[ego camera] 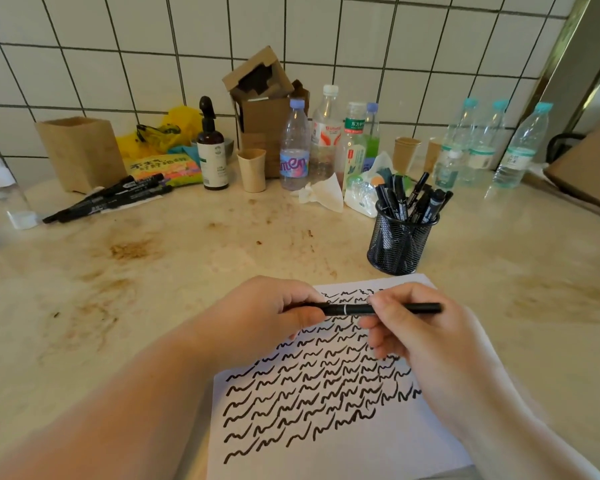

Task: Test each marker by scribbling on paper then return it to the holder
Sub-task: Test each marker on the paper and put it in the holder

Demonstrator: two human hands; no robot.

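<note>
Paper [326,427], crowded with black scribbles, is spread nearest the camera on the counter [187,244]. Above its upper part a black marker [371,309] is held level, long axis running 9 to 3 o'clock. Its 9 o'clock end is gripped in the curled left hand [274,313]; the barrel is pinched by the right hand [416,327]. Whether the cap is being pulled off or pushed on cannot be told. A mesh holder [400,240], already stocked with markers, stands at 12 o'clock, nearer the right hand.
</note>
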